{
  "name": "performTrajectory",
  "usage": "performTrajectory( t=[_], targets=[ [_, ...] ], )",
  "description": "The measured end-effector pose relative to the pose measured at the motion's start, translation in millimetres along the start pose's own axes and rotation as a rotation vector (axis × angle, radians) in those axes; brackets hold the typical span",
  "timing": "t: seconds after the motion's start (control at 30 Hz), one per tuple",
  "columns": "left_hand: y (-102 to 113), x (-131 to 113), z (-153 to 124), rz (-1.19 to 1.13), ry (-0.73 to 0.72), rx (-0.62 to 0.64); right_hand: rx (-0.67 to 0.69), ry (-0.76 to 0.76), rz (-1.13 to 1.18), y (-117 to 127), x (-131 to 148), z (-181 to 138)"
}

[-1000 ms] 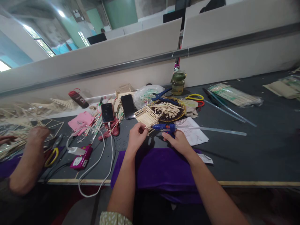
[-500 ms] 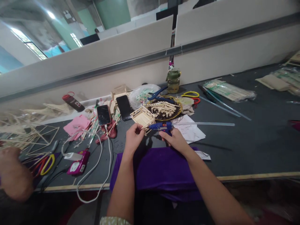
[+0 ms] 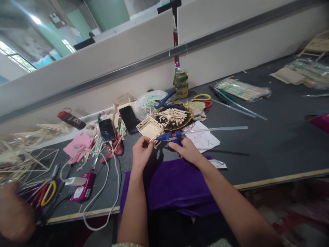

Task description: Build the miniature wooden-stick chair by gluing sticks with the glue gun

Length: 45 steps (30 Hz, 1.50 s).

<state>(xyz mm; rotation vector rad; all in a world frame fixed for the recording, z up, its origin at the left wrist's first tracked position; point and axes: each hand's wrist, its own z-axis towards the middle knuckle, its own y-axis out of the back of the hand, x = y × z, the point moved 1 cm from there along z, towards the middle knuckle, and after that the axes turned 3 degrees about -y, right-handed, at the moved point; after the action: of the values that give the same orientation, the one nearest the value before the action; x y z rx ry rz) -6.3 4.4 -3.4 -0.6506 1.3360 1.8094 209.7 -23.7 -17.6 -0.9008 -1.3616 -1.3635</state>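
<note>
My left hand [image 3: 141,151] is closed on a small model made of wooden sticks [image 3: 149,128], holding it by its near corner above the dark table [image 3: 269,147]. My right hand [image 3: 185,150] grips a blue glue gun [image 3: 171,136], whose nozzle points left at the model. A long clear glue stick [image 3: 218,129] juts from the back of the gun to the right. A purple cloth [image 3: 177,187] lies under my forearms at the table's near edge.
A round tray of cut sticks [image 3: 172,118], two phones [image 3: 107,129], a jar [image 3: 181,84], pliers [image 3: 166,100], scissors [image 3: 203,99] and a white paper [image 3: 203,140] crowd behind my hands. A pink charger with white cable [image 3: 82,181] lies left. Another person's arm [image 3: 12,216] is at far left.
The view has swung to the right and tilted. My hands keep the stick model and glue gun together. The other person's arm has drawn back toward the lower left.
</note>
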Motion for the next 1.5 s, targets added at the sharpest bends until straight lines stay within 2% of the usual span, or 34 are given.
performTrajectory(
  t=[0.53, 1.5],
  targets=[
    [-0.6, -8.5, 1.0, 0.028, -0.017, -0.008, -0.035, 0.016, -0.039, 2.3, 2.0, -0.3],
    [-1.7, -2.9, 2.1, -0.005, -0.002, 0.01, -0.073, 0.003, -0.059, 3.9, 1.5, -0.2]
  ],
)
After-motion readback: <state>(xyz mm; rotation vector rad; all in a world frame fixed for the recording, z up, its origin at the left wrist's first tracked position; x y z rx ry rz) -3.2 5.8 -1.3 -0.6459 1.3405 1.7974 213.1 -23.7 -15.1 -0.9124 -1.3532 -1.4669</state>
